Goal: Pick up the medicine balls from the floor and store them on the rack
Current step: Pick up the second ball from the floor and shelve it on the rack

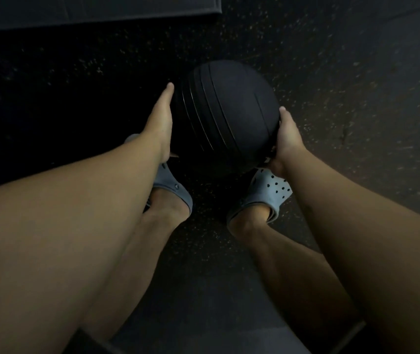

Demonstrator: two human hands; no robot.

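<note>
Pressing flat against the left flank of the medicine ball (229,118), the fingers (164,98) of the left hand (159,121) lie straight and held together, tips pointing away from the person; no curl under the ball is visible. On the opposite flank the right hand (286,139) cups the ball's lower right side, thumb laid up along the surface; its remaining fingers wrap out of view beneath the ball, so their spread cannot be told. Both palms are in contact with the ball, which sits between the 2 hands.

Ball: black, matte, with several raised ribs running across its upper left face. It lies directly ahead of the person's feet and covers the toe of each shoe. Whether it rests on the floor (357,85) or is clear of it cannot be told from this view.

Forearms: both bare, extended down and forward from the lower corners of the view.

Footwear: 2 grey clogs, the left clog (173,190) partly hidden by the left forearm, the right clog (272,192) showing its perforated upper just below the right wrist.

Floor: dark speckled rubber. A dark padded block (96,11) lies along the upper left edge, well apart from the ball.
</note>
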